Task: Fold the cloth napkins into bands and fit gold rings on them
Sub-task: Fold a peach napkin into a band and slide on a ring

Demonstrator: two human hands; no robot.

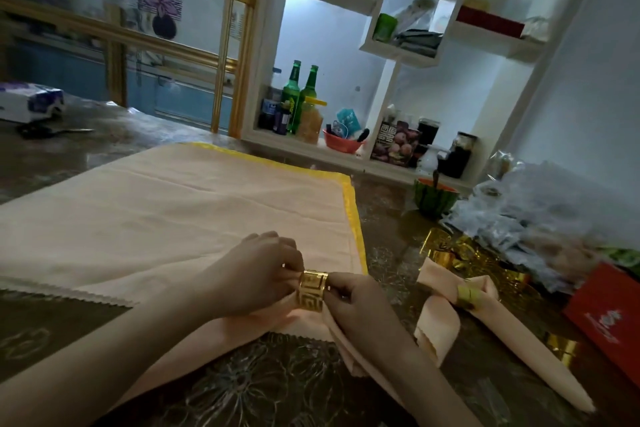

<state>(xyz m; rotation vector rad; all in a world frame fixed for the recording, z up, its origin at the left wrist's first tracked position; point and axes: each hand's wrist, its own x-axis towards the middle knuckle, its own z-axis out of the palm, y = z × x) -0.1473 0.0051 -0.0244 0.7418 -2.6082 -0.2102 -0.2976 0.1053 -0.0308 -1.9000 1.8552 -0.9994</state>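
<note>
At the table's (277,374) front edge the left hand (256,274) pinches the napkin (242,324) while the right hand (356,302) grips the gold ring (310,289) around it, so an uneven pull may bunch or unfold the band.

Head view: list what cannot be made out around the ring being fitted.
In the head view:
Hidden by left hand and right hand: how far the peach cloth napkin sits inside the gold fretwork ring.
Blurred: loose gold rings, count unclear.
Cut by right edge: red cardboard box, lettering unreadable.
</note>
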